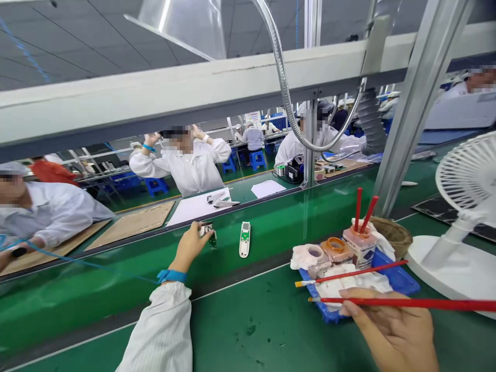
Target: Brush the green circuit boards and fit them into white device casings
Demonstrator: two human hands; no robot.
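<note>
My left hand (pixel 189 247) is stretched out over the green conveyor belt, its fingers closed on a small circuit board (pixel 212 237) with dark and shiny parts. To the right of that hand, a slim white device housing (pixel 245 240) with a green board inside lies on the belt. In my right hand (pixel 395 330) is a red-handled brush (pixel 372 301), pinched near its bristle end, tip pointing left. A second red brush (pixel 360 272) rests across a white cloth (pixel 349 281) in the blue tray (pixel 399 274), just beyond my right hand.
The tray also holds an open orange-rimmed jar (pixel 336 249) and a bottle (pixel 360 240) with red sticks upright in it. A white fan (pixel 445 248) stands at right. Metal post (pixel 411 103) and flexible hose (pixel 284 88) hang near. Co-workers (pixel 186 160) sit across the belt.
</note>
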